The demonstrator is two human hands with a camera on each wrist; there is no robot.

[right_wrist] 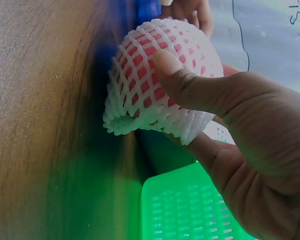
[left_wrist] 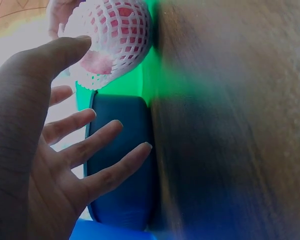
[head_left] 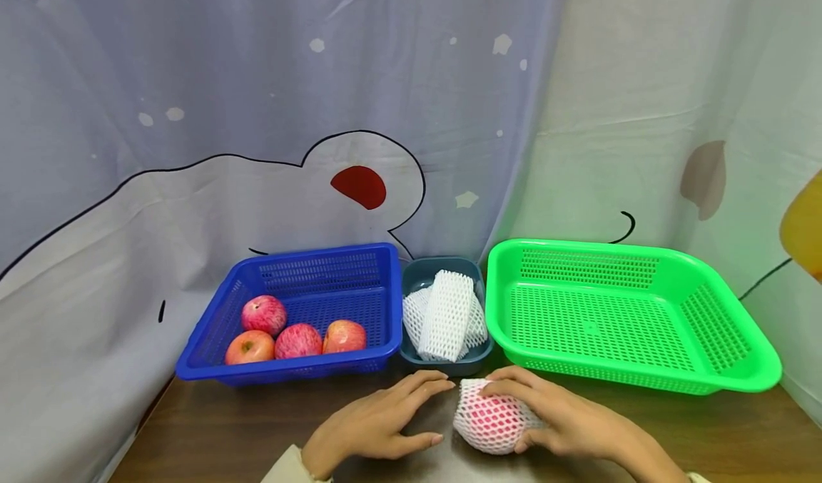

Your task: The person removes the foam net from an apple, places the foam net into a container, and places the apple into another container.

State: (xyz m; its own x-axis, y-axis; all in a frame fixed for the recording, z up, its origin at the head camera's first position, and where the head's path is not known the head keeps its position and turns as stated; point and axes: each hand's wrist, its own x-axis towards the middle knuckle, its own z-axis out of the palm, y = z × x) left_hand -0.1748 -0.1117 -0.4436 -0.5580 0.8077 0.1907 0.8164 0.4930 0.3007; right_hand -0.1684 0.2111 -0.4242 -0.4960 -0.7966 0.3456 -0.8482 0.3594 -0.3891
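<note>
A red apple in a white foam net sleeve [head_left: 493, 419] is at the table's front, just below the small dark teal basket. My right hand [head_left: 565, 415] grips it from the right; in the right wrist view the thumb [right_wrist: 190, 82] lies across the net and fingers reach around the far side. The left hand [head_left: 385, 419] is to the left of the apple, apart from it, with fingers spread and nothing held. In the left wrist view, bare red apple skin [left_wrist: 97, 62] shows at the sleeve's opening.
At the back left, a blue basket [head_left: 379, 255] holds several bare apples [head_left: 298, 342]. The dark teal basket [head_left: 411, 269] in the middle contains white foam net sleeves [head_left: 446, 315]. To the right is a green basket [head_left: 597, 319]. Behind them hangs a printed curtain [head_left: 411, 76].
</note>
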